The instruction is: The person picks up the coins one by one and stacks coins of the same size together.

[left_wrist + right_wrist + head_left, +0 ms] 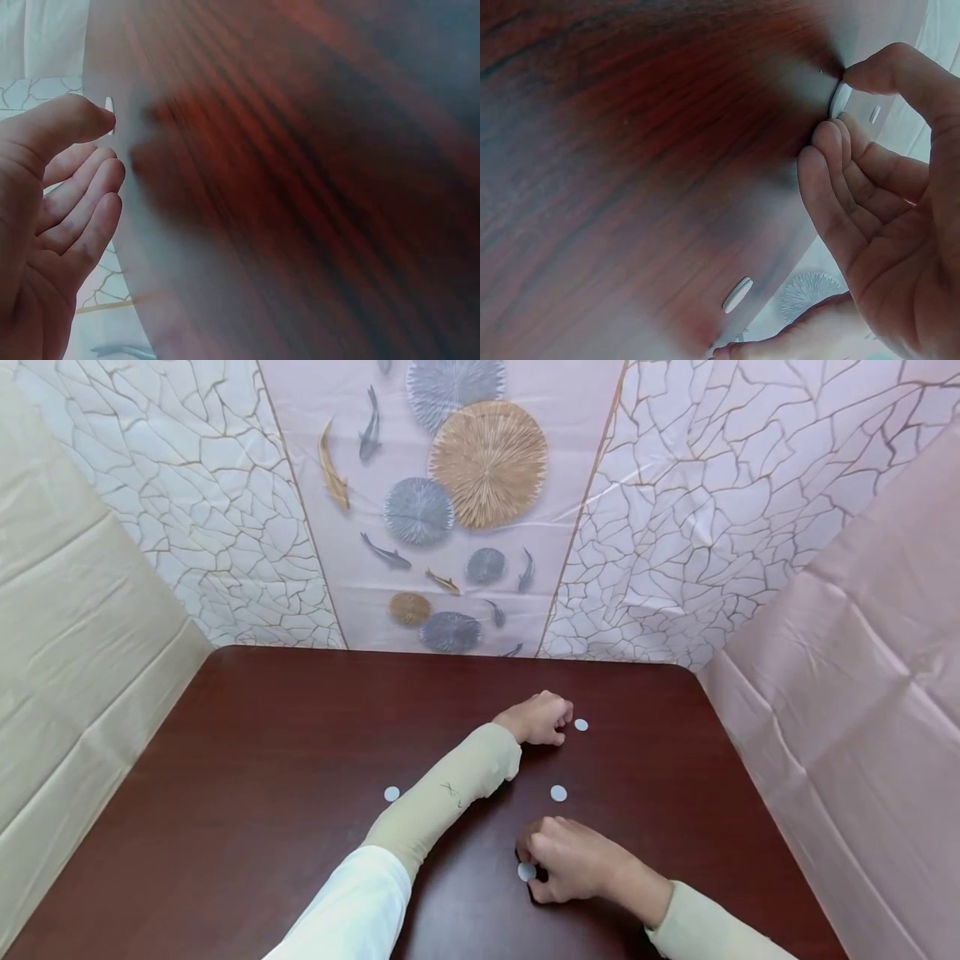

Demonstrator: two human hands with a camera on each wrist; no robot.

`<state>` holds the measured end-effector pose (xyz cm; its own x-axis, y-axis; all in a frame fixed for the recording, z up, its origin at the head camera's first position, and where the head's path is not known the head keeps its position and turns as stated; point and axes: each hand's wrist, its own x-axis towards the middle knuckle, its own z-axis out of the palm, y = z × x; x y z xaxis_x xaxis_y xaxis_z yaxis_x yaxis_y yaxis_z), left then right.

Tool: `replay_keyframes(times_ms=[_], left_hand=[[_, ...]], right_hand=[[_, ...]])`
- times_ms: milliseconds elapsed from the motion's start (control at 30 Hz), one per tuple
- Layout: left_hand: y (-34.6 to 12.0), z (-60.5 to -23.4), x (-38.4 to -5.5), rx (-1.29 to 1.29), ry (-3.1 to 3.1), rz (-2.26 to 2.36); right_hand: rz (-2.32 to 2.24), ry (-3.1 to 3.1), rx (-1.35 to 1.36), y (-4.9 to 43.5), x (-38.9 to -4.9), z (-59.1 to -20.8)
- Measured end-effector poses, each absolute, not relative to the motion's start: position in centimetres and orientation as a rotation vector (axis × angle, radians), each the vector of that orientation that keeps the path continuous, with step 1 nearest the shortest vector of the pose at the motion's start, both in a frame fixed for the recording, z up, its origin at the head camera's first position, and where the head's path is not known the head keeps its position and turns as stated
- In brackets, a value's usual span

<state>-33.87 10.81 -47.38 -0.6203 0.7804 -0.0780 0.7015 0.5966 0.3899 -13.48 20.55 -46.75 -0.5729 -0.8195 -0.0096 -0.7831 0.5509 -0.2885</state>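
My right hand is low over the near right part of the table, pinching a small white round disc between thumb and fingertips. In the right wrist view the disc stands on the wood between the thumb tip and the fingers. My left hand reaches far forward with loosely bent fingers. Just right of its fingertips lies another white disc. Seen from the left wrist, that disc shows edge-on beside the thumb tip, with nothing visible gripped in the fingers.
A third white disc lies between the two hands, and one more disc is left of my left sleeve. The dark brown table is bounded by a patterned cloth behind and cloth walls on both sides.
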Motion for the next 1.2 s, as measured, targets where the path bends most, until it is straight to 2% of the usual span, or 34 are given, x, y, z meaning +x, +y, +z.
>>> replay_keyframes(times_ms=[467,1200], left_hand=[[13.1,-47.4,-34.9,1.321,2.588,0.347],[15.6,-46.8,-35.4,1.291,2.644,0.162]], right_hand=[[-0.323,2.697,-1.462,20.3,-12.5,-46.9],[-0.301,2.711,-1.459,20.6,-13.5,-46.8]])
